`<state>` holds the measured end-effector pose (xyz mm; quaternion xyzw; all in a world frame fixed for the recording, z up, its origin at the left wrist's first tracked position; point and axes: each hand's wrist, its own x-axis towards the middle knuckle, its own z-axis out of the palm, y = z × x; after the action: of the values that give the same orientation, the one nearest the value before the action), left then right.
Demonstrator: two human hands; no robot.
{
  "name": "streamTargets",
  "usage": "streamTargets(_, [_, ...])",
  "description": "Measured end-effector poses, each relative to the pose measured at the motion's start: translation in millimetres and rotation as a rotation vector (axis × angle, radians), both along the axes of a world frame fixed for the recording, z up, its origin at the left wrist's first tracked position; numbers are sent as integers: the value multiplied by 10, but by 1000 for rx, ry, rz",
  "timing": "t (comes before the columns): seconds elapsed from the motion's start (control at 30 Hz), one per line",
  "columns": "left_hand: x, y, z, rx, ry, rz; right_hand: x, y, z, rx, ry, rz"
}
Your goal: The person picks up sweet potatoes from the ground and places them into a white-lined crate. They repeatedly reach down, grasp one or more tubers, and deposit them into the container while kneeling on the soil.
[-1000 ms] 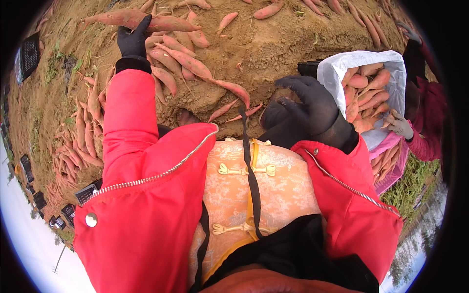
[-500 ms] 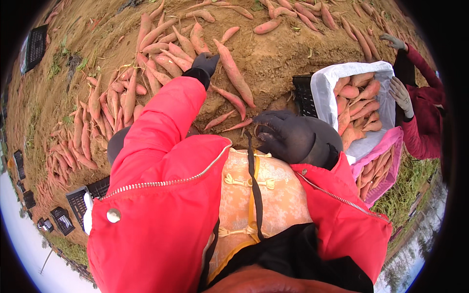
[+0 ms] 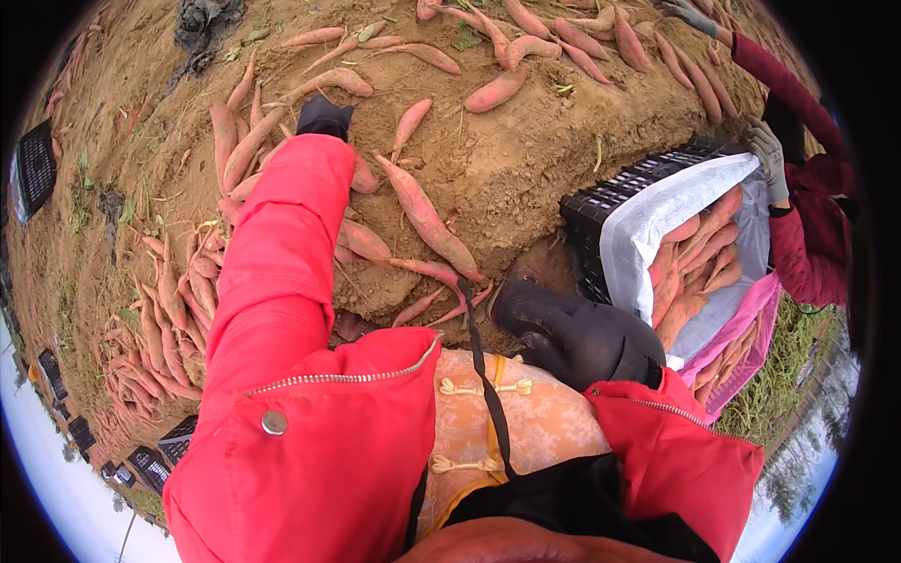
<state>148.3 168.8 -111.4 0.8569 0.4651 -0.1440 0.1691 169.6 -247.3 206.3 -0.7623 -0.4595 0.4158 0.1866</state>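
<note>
My left hand (image 3: 324,117), in a black glove, reaches far out over the soil and rests among long pink sweet potatoes (image 3: 427,220). The red sleeve hides its fingers, so its grip does not show. My right hand (image 3: 572,333), also in a black glove, is curled close to my chest beside a black crate (image 3: 601,202). I see nothing in that hand. The crate has a white bag liner (image 3: 657,211) and holds several sweet potatoes (image 3: 699,258).
Another person in a dark red jacket stands at the right, with one grey-gloved hand (image 3: 770,150) on the liner and the other hand (image 3: 685,11) near the top. A pink crate (image 3: 741,352) lies beside the black one. More black crates (image 3: 33,169) stand at the left. Rows of sweet potatoes (image 3: 160,310) cover the ground.
My left arm has swung to the right across the pile of sweet potatoes. My right hand has dropped from the crate's rim toward my chest. The view has tipped closer to the crate.
</note>
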Motion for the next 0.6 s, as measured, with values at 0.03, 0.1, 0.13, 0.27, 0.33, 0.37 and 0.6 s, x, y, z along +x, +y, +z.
streamTargets(0.03, [1, 16, -83, 52, 0, -40, 41, 12, -13, -18, -22, -5])
streamTargets(0.1, [-29, 110, -230, -64, -56, 3, 99, 24, -38, -53, -32, -19])
streamTargets(0.13, [-53, 149, -297, -87, -102, 25, 112, 24, -45, -69, -21, -24])
streamTargets(0.27, [-191, 233, -410, -313, -291, 325, 107, -15, -28, -70, -39, -27])
streamTargets(0.33, [-250, 249, -291, -637, -696, 646, 80, -48, 20, -125, -51, -1])
streamTargets(0.37, [-344, 215, -178, -774, -841, 890, 57, -68, 47, -160, -44, 35])
streamTargets(0.6, [-819, -140, 1389, -1113, -1475, 712, -265, -291, 32, -51, 111, 1])
